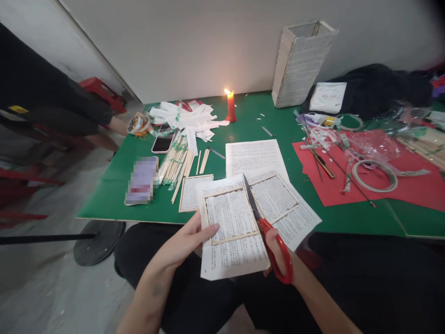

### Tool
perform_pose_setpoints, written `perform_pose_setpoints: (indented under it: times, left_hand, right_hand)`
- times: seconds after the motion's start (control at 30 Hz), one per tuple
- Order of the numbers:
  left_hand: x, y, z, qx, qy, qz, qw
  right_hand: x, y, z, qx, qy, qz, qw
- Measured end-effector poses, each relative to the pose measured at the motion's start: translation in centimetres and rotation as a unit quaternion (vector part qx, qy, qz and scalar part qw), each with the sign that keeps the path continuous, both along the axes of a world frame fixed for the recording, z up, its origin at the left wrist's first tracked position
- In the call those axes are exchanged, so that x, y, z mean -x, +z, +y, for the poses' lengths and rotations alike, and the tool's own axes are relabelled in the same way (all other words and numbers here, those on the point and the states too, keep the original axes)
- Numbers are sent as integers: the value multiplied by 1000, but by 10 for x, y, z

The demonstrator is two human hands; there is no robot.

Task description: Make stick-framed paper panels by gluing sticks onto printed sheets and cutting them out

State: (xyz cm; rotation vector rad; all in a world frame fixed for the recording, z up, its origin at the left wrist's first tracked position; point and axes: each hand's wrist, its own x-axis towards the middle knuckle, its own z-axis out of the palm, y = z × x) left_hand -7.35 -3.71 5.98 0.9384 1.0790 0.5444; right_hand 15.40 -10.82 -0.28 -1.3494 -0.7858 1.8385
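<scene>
The left hand, fingers together, holds a printed paper sheet with a wooden stick frame, out past the front edge of the green table. The right hand grips red scissors, blade over the sheet.

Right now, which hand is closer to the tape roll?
Right: that hand is below and left of the tape roll. The left hand is farther left, holding paper.

My hands have an open lane along the green counter's front edge, but pale wooden sticks, a white printed sheet and a lit red candle block straight ahead.
</scene>
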Motion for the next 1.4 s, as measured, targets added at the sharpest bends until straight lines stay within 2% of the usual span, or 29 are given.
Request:
perform_pose_setpoints:
  times: [0.1,0.3,0.57,0.73,0.9,1.0,1.1,1.23,1.3,1.4]
  left_hand:
    - [3,-3,1,3,7,6,1000]
    - [2,1,5,20,24,20,999]
    - [8,0,7,30,21,13,999]
    - [14,-4,5,54,1,45,998]
    - [18,-1,3,33,0,8,999]
    - [22,2,2,20,-12,-6,1000]
    - [29,2,2,1,-15,-2,1000]
    - [41,0,8,-49,8,18,999]
    - [43,5,13,-75,-2,24,997]
    - [37,21,23,-113,-58,21,992]
  right_hand:
    - [8,5,6,12,-16,-17,1000]
    - [12,19,15,-24,-7,30,999]
    - [9,18,17,-57,-4,74,996]
    - [12,18,22,-80,-11,103,991]
    - [17,12,29,-54,-19,124,991]
    - [16,16,31,-60,-30,109,992]
    - [12,23,30,-87,-38,132,987]
    - [3,33,27,-157,-67,158,973]
    - [-4,37,29,-189,-99,130,968]
    - [-13,45,40,-208,-128,47,969]
